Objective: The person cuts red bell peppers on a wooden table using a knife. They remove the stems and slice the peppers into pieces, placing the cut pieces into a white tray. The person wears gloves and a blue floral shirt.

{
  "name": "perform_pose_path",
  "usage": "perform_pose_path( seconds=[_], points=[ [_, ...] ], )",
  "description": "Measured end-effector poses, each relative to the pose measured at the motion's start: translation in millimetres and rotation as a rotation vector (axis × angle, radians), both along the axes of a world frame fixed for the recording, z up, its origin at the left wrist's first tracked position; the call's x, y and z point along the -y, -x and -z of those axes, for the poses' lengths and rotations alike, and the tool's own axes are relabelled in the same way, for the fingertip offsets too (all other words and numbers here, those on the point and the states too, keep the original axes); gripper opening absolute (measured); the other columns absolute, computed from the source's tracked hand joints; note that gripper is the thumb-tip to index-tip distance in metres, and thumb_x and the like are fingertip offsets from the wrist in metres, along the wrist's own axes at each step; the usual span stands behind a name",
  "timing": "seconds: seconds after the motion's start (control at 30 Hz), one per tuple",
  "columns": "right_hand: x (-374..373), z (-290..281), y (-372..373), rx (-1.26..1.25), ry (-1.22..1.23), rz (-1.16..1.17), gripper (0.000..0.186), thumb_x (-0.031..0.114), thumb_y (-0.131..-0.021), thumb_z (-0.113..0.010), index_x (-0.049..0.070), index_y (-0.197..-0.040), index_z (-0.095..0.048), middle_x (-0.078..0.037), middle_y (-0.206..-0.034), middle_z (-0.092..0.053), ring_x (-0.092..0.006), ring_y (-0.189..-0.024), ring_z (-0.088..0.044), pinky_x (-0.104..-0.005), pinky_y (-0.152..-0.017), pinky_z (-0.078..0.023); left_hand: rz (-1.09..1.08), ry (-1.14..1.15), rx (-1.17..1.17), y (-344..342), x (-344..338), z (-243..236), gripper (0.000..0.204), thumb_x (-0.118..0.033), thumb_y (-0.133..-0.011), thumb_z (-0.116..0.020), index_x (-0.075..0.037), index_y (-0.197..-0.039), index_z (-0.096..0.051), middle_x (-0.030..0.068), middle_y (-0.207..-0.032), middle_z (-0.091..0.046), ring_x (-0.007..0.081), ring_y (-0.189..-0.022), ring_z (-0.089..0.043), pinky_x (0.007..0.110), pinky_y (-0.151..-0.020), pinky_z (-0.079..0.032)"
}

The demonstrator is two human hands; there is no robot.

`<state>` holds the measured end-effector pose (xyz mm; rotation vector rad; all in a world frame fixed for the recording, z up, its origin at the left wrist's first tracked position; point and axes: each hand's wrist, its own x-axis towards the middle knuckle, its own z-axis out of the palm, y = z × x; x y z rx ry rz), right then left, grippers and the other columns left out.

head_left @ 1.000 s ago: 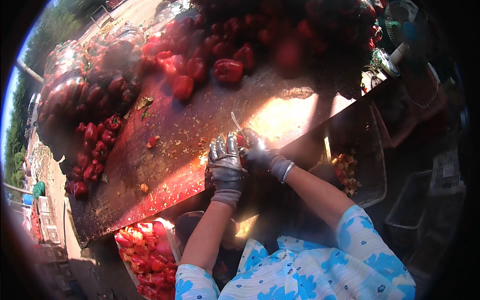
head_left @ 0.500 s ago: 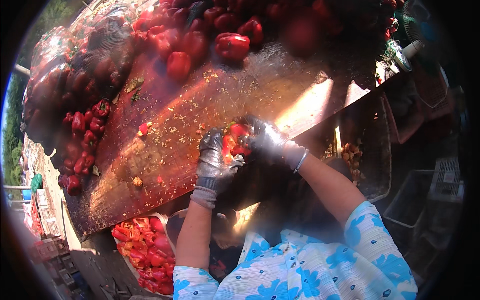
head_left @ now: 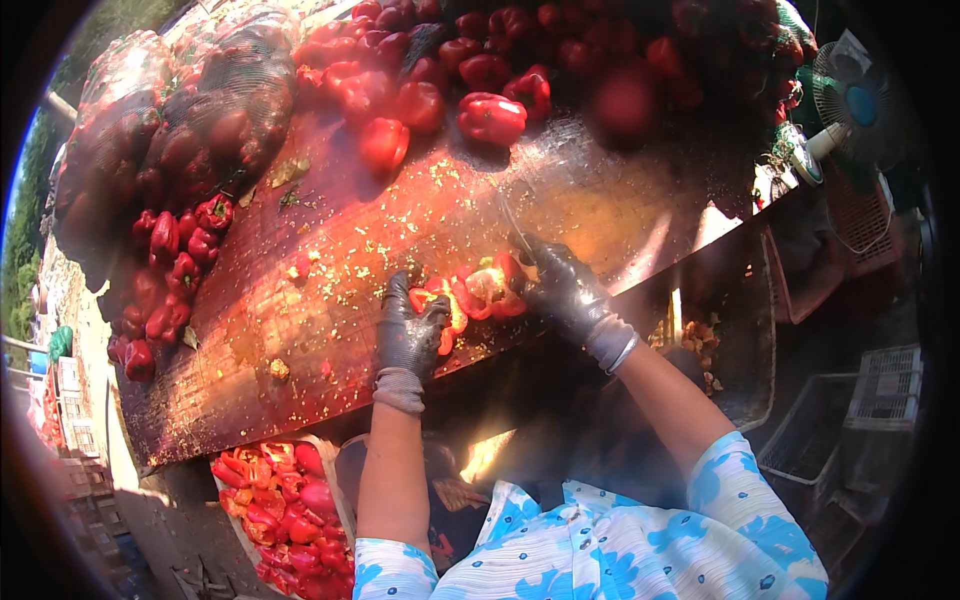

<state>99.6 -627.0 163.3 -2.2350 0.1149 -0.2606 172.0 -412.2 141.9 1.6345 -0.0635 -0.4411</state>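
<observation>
A red bell pepper is split open between my gloved hands, just above the table's near edge. My left hand (head_left: 408, 325) grips one red bell pepper half (head_left: 445, 306), fingers curled over its outer side. My right hand (head_left: 568, 288) is closed at the other bell pepper half (head_left: 490, 288), whose pale core and seeds show. A thin, blade-like knife (head_left: 513, 222) sticks up and away from the right hand's fingers; its handle is hidden in the grip. Both dark gloves look wet, with grey cuffs.
Whole red peppers (head_left: 492, 118) heap along the far side of the seed-strewn table (head_left: 270, 340). Net sacks (head_left: 225, 110) stand far left. A container of cut peppers (head_left: 290, 510) sits below the near edge. Crates (head_left: 810, 430) and a fan (head_left: 858, 100) are at right.
My hands have drawn apart, and the pepper between them has opened into halves, showing its core. The knife blade now shows above my right hand. The whole view has shifted slightly.
</observation>
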Motion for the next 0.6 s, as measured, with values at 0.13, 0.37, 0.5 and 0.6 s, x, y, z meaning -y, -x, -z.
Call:
perform_pose_path(
  seconds=[0.13, 0.37, 0.5, 0.6],
  points=[
    [-10.7, -26.4, -6.7, -0.028, 0.345, -0.203, 0.044, 0.014, -0.089, -0.055, 0.014, -0.133, -0.050, -0.019, -0.127, -0.057, -0.0395, -0.104, -0.063, -0.0463, -0.081, -0.053, 0.033, -0.495, 0.527, 6.4, 13.1, -4.6, 0.054, -0.012, -0.082, -0.074, -0.001, -0.128, -0.050, 0.0188, -0.119, -0.059, 0.0345, -0.114, -0.057, 0.042, -0.099, -0.045],
    [8.2, -35.2, -26.1, -0.350, 0.464, -0.298, 0.041, 0.022, -0.094, -0.055, 0.020, -0.135, -0.048, -0.013, -0.124, -0.062, -0.0339, -0.100, -0.067, -0.0426, -0.078, -0.054, 0.153, -1.015, 1.030, 57.3, 26.1, -5.0, 0.040, -0.033, -0.083, -0.064, -0.012, -0.117, -0.064, 0.0080, -0.131, -0.058, 0.0306, -0.135, -0.041, 0.061, -0.116, -0.015],
    [18.5, -32.2, -21.5, -0.362, 0.363, -0.294, 0.040, 0.029, -0.093, -0.059, 0.013, -0.128, -0.050, -0.016, -0.116, -0.064, -0.0359, -0.100, -0.065, -0.0440, -0.080, -0.052, 0.295, -1.180, 0.893, 37.3, 36.2, -13.2, 0.048, -0.038, -0.091, -0.053, -0.017, -0.134, -0.055, 0.0023, -0.138, -0.053, 0.0264, -0.138, -0.037, 0.066, -0.116, -0.007],
    [15.7, -39.4, -24.5, -0.421, 0.413, -0.244, 0.036, 0.029, -0.091, -0.062, 0.012, -0.121, -0.053, -0.017, -0.112, -0.065, -0.0374, -0.099, -0.065, -0.0465, -0.080, -0.052, 0.288, -1.058, 0.927, 22.7, 33.2, -7.4, 0.047, -0.038, -0.090, -0.055, -0.018, -0.133, -0.056, 0.0025, -0.133, -0.056, 0.0255, -0.137, -0.038, 0.067, -0.115, -0.007]
  ],
)
